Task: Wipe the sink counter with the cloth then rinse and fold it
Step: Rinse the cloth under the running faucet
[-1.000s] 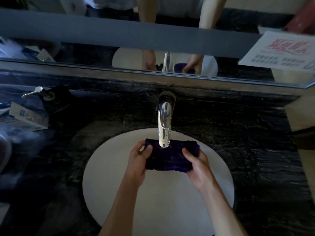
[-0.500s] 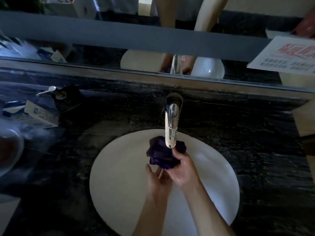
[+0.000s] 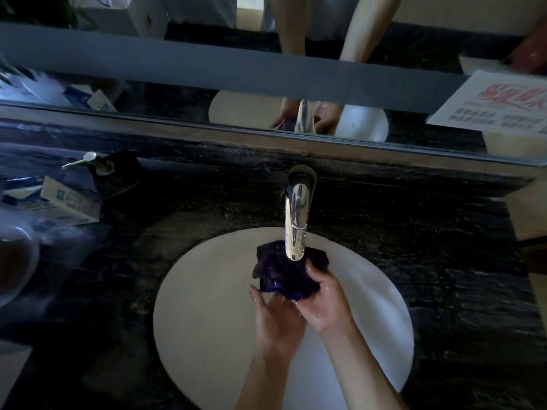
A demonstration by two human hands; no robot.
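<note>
hands meet over a white round sink [image 3: 207, 335] set in a dark marbled worktop [image 3: 444, 261]. the left hand [image 3: 276, 321] lies palm-up beneath a bunched purple cloth [image 3: 281, 270], its fingers [image 3: 260, 297] straight and slightly apart, supporting the cloth from below. the right hand [image 3: 324, 303] grips the cloth from the right side, thumb curled over its top edge and fingers wrapped around the wad. the cloth sits above the basin, directly under the spout of a chrome faucet [image 3: 296, 226]; whether water is running cannot be told. farther back on the left of the worktop lies a small blue-and-white carton [image 3: 69, 202], and beyond it stands a dark soap dispenser [image 3: 112, 173] with a metal pump. a mirror [image 3: 177, 93] along the back wall reflects the sink, faucet and both hands; a printed sheet [image 3: 497, 105] shows at its right edge.
</note>
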